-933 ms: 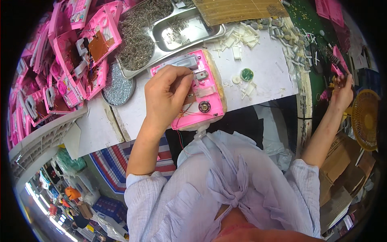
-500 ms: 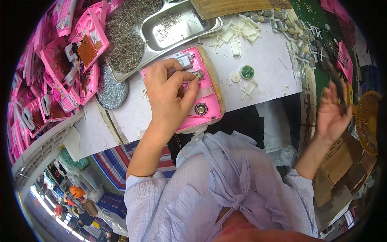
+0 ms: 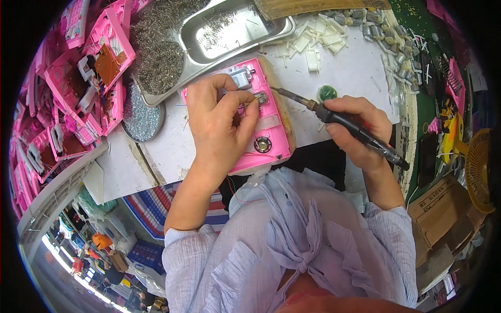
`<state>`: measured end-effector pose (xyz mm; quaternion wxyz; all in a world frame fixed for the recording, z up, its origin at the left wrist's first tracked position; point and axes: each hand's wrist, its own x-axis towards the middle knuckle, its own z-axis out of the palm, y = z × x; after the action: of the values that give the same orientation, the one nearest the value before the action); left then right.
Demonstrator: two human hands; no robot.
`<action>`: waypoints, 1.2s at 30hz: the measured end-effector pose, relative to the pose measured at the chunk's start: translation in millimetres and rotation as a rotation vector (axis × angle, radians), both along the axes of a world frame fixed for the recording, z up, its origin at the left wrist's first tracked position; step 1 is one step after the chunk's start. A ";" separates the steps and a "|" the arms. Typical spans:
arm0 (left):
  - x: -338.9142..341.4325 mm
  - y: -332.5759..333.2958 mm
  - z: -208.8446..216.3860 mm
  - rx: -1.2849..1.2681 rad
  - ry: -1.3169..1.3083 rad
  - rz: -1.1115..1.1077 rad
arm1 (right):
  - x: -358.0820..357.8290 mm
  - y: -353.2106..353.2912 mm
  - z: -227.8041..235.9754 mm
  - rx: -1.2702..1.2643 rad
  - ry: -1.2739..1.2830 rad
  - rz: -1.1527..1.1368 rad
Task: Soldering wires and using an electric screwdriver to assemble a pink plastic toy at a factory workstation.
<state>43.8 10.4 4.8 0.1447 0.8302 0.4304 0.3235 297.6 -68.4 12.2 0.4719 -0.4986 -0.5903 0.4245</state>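
Head view: right hand [image 3: 365, 128] grips black soldering iron [image 3: 342, 121]; pinched left hand [image 3: 215, 120] overlaps pink plastic casing [image 3: 266, 109]; silver metal tray [image 3: 248, 37]; white tabletop [image 3: 352, 70]; brown carton [image 3: 433, 211].

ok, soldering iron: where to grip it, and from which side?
Probably best by the thick black handle, approached from the person's right, clamped across its width. The soldering iron slants with its handle end toward the right and its bare metal shaft pointing left at the pink casing, so this keeps clear of the tip. The right hand holds it there.
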 end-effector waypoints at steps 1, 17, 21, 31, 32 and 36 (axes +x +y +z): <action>0.2 0.4 0.1 0.004 0.003 -0.001 | -1.0 0.1 -0.1 0.002 -0.022 -0.021; -2.1 1.7 5.3 -0.027 0.017 -0.041 | -8.7 3.4 -3.4 0.167 -0.085 0.000; -4.5 1.2 3.6 -0.033 0.036 -0.062 | -6.7 -0.4 -1.3 0.124 -0.071 0.013; -4.3 0.9 4.4 -0.022 0.061 -0.059 | -9.0 1.9 0.0 0.155 -0.111 0.012; -4.2 1.1 4.2 -0.020 0.059 -0.059 | -9.2 1.9 -0.3 0.153 -0.106 0.010; -3.8 0.4 3.8 -0.029 0.046 -0.057 | -10.8 1.7 -1.5 0.140 -0.091 -0.006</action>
<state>40.0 10.8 8.6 0.1561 0.8470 0.4145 0.2939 286.8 -66.6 10.7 0.4795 -0.4848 -0.6380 0.3576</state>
